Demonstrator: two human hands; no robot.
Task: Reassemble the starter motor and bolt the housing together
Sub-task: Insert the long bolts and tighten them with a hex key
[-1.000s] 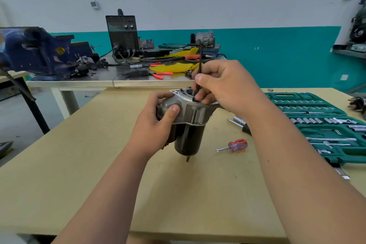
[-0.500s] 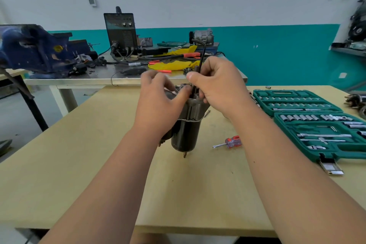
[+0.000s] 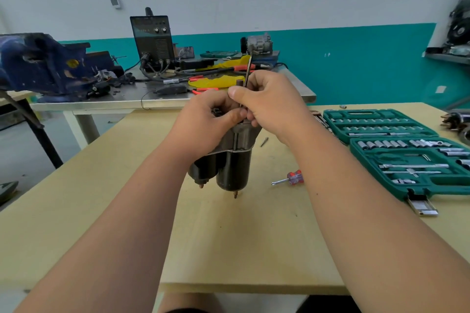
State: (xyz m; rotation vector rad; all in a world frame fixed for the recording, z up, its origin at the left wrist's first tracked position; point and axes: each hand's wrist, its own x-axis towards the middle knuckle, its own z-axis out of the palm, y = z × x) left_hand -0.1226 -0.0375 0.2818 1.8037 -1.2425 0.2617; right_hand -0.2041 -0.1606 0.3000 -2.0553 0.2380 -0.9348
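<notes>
Items I log from the head view:

1. Left hand (image 3: 203, 122): forearm reaches in from the near edge, fingers and thumb curled round the grey upper housing of the starter motor (image 3: 234, 170).
2. Right hand (image 3: 272, 107): raised just beside the left, thumb and fingers pinching a thin dark hex key (image 3: 248, 71). The key stands near upright, with its lower end hidden among the fingers at the housing top.
3. Starter motor: upright over the middle of the tabletop (image 3: 229, 236), two black cylinders hanging below the housing, studs pointing down. I cannot tell whether the studs touch the top.
4. Green tool case (image 3: 447, 181): open flat along the right edge. It holds rows of sockets (image 3: 386, 144) and, nearer me, long bars and extensions in moulded slots.
5. Red-handled screwdriver (image 3: 292, 178): lying between the motor and the case.
6. Small loose bolt (image 3: 264, 141): on the top, just right of the housing.
7. Steel bench (image 3: 101, 101): beyond the far edge, carrying a blue vise (image 3: 43, 63), a dark control box (image 3: 152, 40), cables and a yellow cloth (image 3: 216, 81).

Both hands cover the housing top from my view.
</notes>
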